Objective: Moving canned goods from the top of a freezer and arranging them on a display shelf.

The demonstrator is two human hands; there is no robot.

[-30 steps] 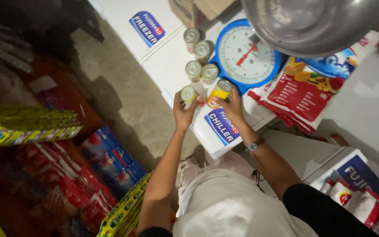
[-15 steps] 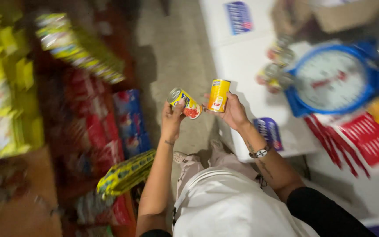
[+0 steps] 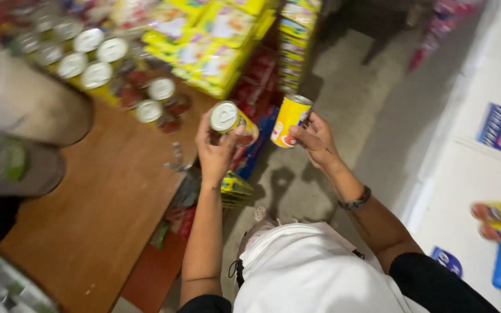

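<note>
Two yellow tins in hand, raised above the floor gap between shelf and white cabinet. Left tin [image 3: 231,120] tilted, silver pull-tab lid facing the camera, clamped in the left hand [image 3: 215,152], fingers wrapped round its body from below. Right tin [image 3: 289,120] near upright, leaning slightly, pinched by the right hand [image 3: 316,139] with fingertips on its lower side. Tins just beside each other, not touching. Dark beaded wristband [image 3: 355,200] on the right wrist.

Left of the hands: brown wooden shelf [image 3: 97,220] bearing a cluster of like tins [image 3: 97,64], lids up, toward its far end. Beyond: stacked yellow packets [image 3: 215,40], blurred. Below the hands: grey concrete floor [image 3: 343,98]. Right edge: white cabinet [image 3: 471,191] with blue stickers, further tins [image 3: 500,223] on its top, blurred. Foreground: white garment [image 3: 308,272] on the person's torso.
</note>
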